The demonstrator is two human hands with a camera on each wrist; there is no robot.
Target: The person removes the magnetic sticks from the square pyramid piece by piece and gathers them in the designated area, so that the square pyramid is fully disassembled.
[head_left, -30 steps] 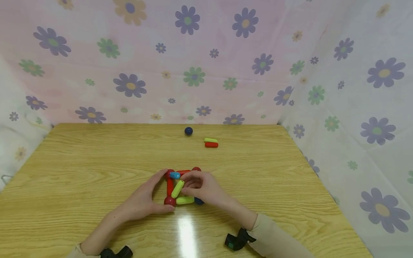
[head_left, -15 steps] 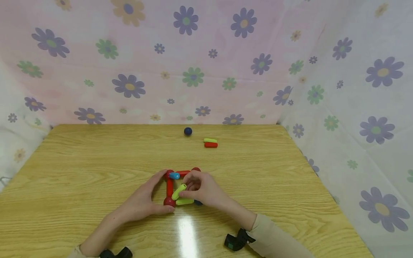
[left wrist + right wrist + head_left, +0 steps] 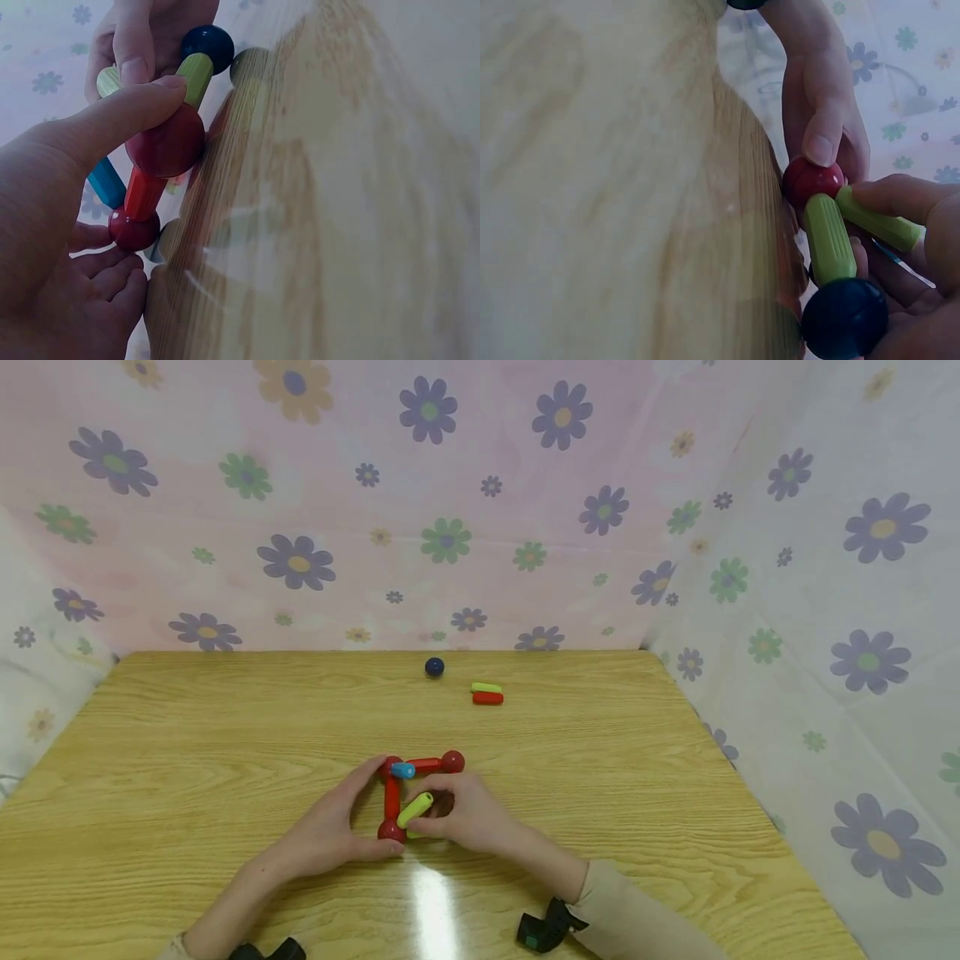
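Note:
My left hand (image 3: 322,827) grips one side of a ball-and-stick frame, its thumb on the near red ball (image 3: 392,832) and its fingers at the far-left red ball (image 3: 391,767). A red stick (image 3: 392,799) joins these two. From the far-left ball rises a short blue stick (image 3: 403,770); another red stick (image 3: 425,766) runs to a third red ball (image 3: 453,762). My right hand (image 3: 476,814) pinches a tilted yellow-green stick (image 3: 416,809), its lower end at the near ball. Beneath, a second yellow-green stick (image 3: 829,238) leads to a dark blue ball (image 3: 844,319), hidden in the head view.
Farther back on the wooden table (image 3: 225,718) lie a loose dark blue ball (image 3: 434,667), a yellow-green stick (image 3: 487,688) and a red stick (image 3: 488,698) side by side. A flowered curtain (image 3: 337,502) hangs behind the table and along its sides.
My right hand has shifted nearer and left, now pinching the yellow-green stick lower down. The far-right red ball shows more fully, and the frame's dark blue ball is now covered. My left hand stays put.

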